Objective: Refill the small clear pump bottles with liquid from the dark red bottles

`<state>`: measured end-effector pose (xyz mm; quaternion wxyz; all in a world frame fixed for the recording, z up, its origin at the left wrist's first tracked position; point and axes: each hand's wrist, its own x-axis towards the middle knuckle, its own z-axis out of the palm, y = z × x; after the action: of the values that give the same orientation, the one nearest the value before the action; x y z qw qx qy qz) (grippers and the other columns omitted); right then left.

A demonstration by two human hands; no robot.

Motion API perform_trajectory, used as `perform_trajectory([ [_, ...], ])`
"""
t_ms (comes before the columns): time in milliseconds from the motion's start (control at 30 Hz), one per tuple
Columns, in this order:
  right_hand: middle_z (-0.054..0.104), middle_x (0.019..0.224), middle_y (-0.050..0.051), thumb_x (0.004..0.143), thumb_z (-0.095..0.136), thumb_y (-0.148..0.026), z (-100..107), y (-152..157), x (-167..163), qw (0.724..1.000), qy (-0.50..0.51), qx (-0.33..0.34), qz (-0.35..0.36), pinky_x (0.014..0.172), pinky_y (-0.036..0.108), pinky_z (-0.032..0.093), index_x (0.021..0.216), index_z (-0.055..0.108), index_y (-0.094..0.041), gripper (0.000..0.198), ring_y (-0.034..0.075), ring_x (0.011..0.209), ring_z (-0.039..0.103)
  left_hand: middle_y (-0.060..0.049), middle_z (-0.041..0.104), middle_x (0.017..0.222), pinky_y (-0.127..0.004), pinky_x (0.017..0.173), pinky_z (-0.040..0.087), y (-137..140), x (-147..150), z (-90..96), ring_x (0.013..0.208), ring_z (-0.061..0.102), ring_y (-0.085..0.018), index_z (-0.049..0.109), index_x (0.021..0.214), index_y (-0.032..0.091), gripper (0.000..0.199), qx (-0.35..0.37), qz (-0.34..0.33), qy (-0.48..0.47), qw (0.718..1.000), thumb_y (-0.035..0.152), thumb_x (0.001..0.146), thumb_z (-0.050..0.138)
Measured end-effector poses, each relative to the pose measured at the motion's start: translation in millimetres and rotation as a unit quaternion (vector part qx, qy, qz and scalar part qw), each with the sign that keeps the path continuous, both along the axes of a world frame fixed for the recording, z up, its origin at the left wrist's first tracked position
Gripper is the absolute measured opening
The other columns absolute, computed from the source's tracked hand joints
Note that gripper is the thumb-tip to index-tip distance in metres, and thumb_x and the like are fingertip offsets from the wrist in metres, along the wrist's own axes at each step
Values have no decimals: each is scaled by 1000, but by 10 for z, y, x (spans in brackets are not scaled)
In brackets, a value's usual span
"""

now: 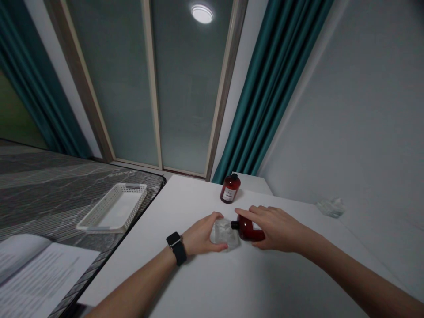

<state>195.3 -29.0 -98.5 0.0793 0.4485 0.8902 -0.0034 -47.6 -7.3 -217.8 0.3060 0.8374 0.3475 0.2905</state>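
Note:
My right hand (276,227) wraps around a dark red-brown bottle (247,229) with a white label. The bottle lies tilted on its side, and its black neck end points left. Just at that end is a clear, squarish container (224,234), which my left hand (203,234) grips from the left with thumb and fingers around its edge. Whether the bottle's neck touches the container, or any liquid flows, I cannot make out. Behind them a second red-brown bottle (229,189) with a black cap and white label stands upright on the white table (212,282).
A white perforated basket (96,223) sits left of the table on a grey patterned surface (49,176), with an open book (66,274) nearer me. A clear, crumpled-looking item (331,206) rests at the right by the wall (371,132). Teal curtains (265,88) hang behind.

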Motion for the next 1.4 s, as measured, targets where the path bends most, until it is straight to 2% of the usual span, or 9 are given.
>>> perform_trajectory([
  [533, 66, 113, 9, 73, 69, -26, -62, -5, -3, 999, 34, 4, 12, 79, 40, 46, 143, 42, -28, 76, 29, 94, 64, -4, 63, 98, -30, 69, 47, 21, 14, -52, 84, 62, -22, 41, 117, 21, 64, -42, -2, -5, 999, 33, 69, 81],
  [933, 65, 115, 10, 72, 70, -26, -110, -4, -16, 998, 56, 0, 5, 82, 41, 46, 144, 42, -27, 77, 29, 97, 64, -6, 62, 103, -32, 74, 49, 56, 2, -103, 88, 61, -22, 40, 116, 20, 65, -74, -17, -28, 997, 30, 68, 82],
  [1100, 63, 125, 11, 73, 68, -27, -153, -9, 38, 992, 123, -13, -21, 90, 44, 47, 143, 41, -24, 75, 31, 109, 61, -5, 62, 100, -30, 71, 49, 62, -3, -95, 85, 61, -21, 39, 114, 20, 63, -76, -16, -24, 997, 31, 69, 82],
  [1200, 58, 136, 12, 73, 67, -27, -165, -23, 70, 978, 204, -17, -47, 97, 45, 46, 145, 37, -26, 78, 31, 118, 59, -6, 63, 100, -29, 69, 48, 67, -8, -90, 84, 62, -21, 39, 115, 20, 64, -68, -21, -19, 997, 32, 69, 81],
  [1267, 53, 141, 12, 72, 68, -28, -170, -31, 81, 958, 276, -26, -73, 100, 46, 46, 148, 31, -28, 84, 30, 122, 58, -5, 64, 99, -29, 68, 47, 72, -13, -87, 83, 62, -21, 39, 115, 20, 63, -62, -17, -9, 998, 33, 69, 81],
  [1400, 53, 140, 15, 72, 67, -34, -261, -27, 106, 888, 440, -33, -127, 101, 48, 46, 143, 31, -23, 80, 32, 125, 55, -7, 65, 102, -32, 72, 49, 81, -32, -81, 86, 63, -23, 39, 120, 20, 67, -49, -11, 9, 999, 35, 70, 81],
])
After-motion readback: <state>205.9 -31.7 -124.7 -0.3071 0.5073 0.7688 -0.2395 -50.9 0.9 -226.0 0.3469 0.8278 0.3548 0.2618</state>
